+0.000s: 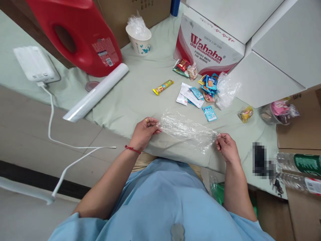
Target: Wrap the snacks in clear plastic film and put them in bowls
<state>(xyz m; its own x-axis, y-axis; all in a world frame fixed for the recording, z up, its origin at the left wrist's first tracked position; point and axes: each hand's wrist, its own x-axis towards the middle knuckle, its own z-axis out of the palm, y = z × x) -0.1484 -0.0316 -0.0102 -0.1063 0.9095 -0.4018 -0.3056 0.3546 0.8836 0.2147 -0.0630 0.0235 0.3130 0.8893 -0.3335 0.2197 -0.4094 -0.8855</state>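
Note:
A thin, crinkled clear plastic bag [188,130] stretches between my two hands, low over the front edge of the cloth-covered table [140,97]. My left hand [147,129] pinches its left end between thumb and fingers. At the opposite end, my right hand [227,145] grips the corner in closed fingers. Just beyond the bag lie a blue snack packet [209,113], white sachets [189,94] and a yellow snack bar [163,87]. A pile of small blue packets [210,83] sits behind them, beside another crumpled clear bag [227,90].
Left stand a red detergent jug [82,36], a white roll [96,93] and a power bank [36,63] with a cable. A paper cup [139,42] stuffed with plastic and a Wahaha box [208,47] are behind. Right are a snack tub [272,113] and plastic bottles [296,162].

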